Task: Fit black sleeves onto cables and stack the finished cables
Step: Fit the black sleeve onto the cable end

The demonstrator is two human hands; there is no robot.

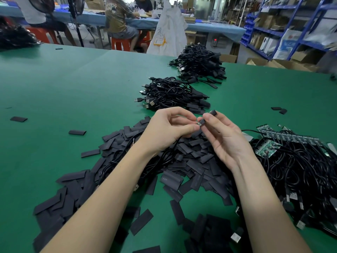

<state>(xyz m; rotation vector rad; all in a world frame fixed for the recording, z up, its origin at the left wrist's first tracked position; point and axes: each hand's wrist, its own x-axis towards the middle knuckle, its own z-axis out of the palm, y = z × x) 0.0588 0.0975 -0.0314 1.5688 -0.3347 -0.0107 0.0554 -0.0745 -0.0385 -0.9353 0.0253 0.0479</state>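
My left hand (170, 127) pinches the small circuit-board end of a black cable (199, 124); the cable's cord trails down under my left wrist. My right hand (221, 136) pinches a black sleeve (209, 116) between thumb and fingers, its lower mouth at the board's tip. Both hands hover above a wide heap of loose flat black sleeves (182, 157). A stack of sleeved cables (173, 94) lies just beyond my hands, with a second stack (199, 65) farther back. A tangle of bare cables with green boards (295, 167) lies to the right.
Stray sleeves (18, 119) lie scattered on the green table (63, 84). People sit on orange stools at a blue table behind; a white sack (168, 31) stands there. Blue shelving and cardboard boxes fill the right background.
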